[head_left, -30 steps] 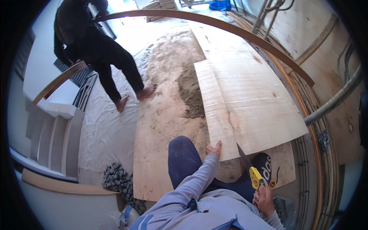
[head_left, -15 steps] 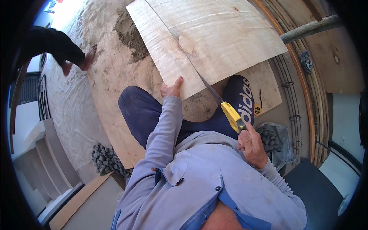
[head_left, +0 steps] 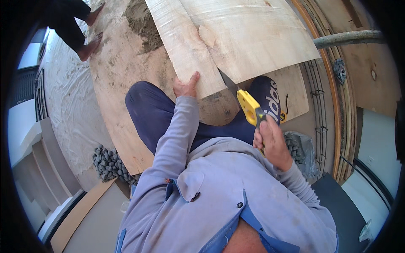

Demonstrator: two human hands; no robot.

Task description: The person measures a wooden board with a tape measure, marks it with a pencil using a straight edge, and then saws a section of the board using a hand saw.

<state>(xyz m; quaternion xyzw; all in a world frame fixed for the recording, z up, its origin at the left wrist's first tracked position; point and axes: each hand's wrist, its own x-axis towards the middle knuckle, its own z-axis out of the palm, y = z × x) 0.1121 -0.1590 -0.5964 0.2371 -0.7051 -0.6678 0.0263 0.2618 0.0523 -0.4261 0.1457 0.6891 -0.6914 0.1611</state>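
A pale plywood sheet (head_left: 249, 38) lies across the work area in front of my knees, with a long line running down it to its near edge. My left hand (head_left: 185, 86) is closed on the sheet's near left corner, thumb on top, the other fingers partly hidden. In my right hand (head_left: 272, 141) is the handle of a handsaw (head_left: 248, 103), yellow and black. Its dark blade slants across the sheet's near edge, tip at the line; whether teeth sit in a cut, I cannot tell. A small yellow-and-black object (head_left: 283, 116) lies beside my right knee.
Under the sheet lies a larger, dirty plywood board (head_left: 114, 105) with a sand pile (head_left: 143, 25). Another person's bare feet (head_left: 90, 46) stand far left. Grey lumps (head_left: 112, 164) lie at left, more in a plastic bag (head_left: 306, 152) at right. Steel bars (head_left: 319, 105) and a pole (head_left: 350, 39) are at right.
The saw's handle has moved forward and slightly left with my right hand, and less blade shows. My left hand keeps its hold on the sheet. The other person's feet have shifted.
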